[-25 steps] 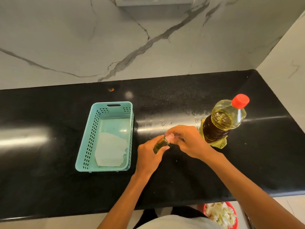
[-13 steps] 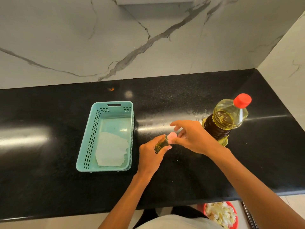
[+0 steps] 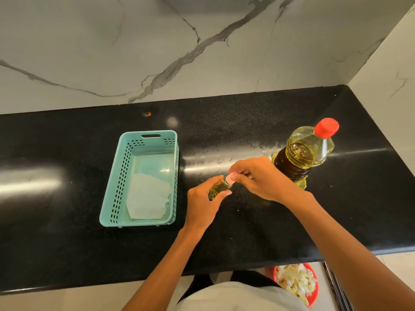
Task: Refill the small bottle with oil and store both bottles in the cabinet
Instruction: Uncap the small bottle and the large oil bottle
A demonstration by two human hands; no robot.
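A small glass bottle [image 3: 219, 188] of yellow oil stands on the black counter [image 3: 247, 221], gripped around its body by my left hand [image 3: 202, 203]. My right hand [image 3: 260, 178] pinches the pink cap [image 3: 230, 178] sitting on the bottle's neck. Just right of my right hand stands the large oil bottle [image 3: 305, 151], upright, with a red cap [image 3: 326, 127] and a dark label. The cabinet is out of view.
A teal plastic basket [image 3: 148, 135] with a white sheet in its bottom sits left of my hands. Marble walls close off the back and right side. A red bowl [image 3: 312, 295] of pale food lies below the counter's front edge.
My right hand opened its fingers half a second ago, then closed back onto the pink cap. The left hand and both bottles have stayed in place.
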